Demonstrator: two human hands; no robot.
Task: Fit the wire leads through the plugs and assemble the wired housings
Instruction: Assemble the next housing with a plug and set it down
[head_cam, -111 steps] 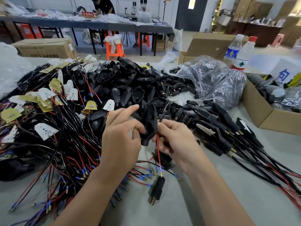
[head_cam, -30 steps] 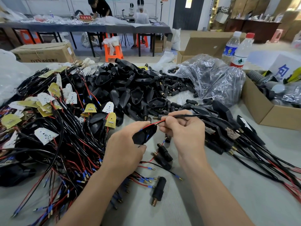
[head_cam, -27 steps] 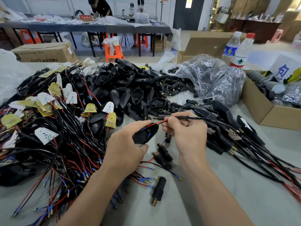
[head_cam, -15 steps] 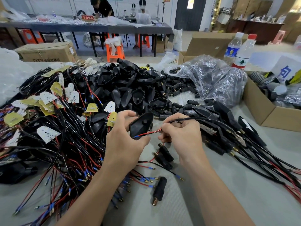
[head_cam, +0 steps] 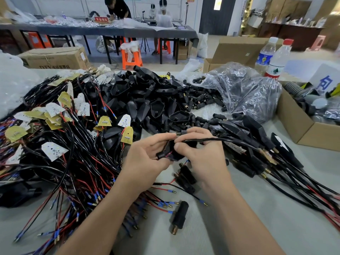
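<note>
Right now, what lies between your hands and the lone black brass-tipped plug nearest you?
Head view: two black cylindrical plugs and loose red and black wire leads.

Black housing [head_cam: 170, 153], red lead inside, between both hands' fingers.

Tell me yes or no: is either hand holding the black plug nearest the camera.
No, the plug lies free on the table, apart from the left hand gripping a housing and the right hand pinching its cable.

The left hand [head_cam: 147, 160] has lowered and tipped the black plastic housing [head_cam: 177, 155] against the right hand [head_cam: 202, 155], which has closed in, pinching the black cable [head_cam: 220, 139]. Less red wire lead [head_cam: 168, 154] shows.
</note>
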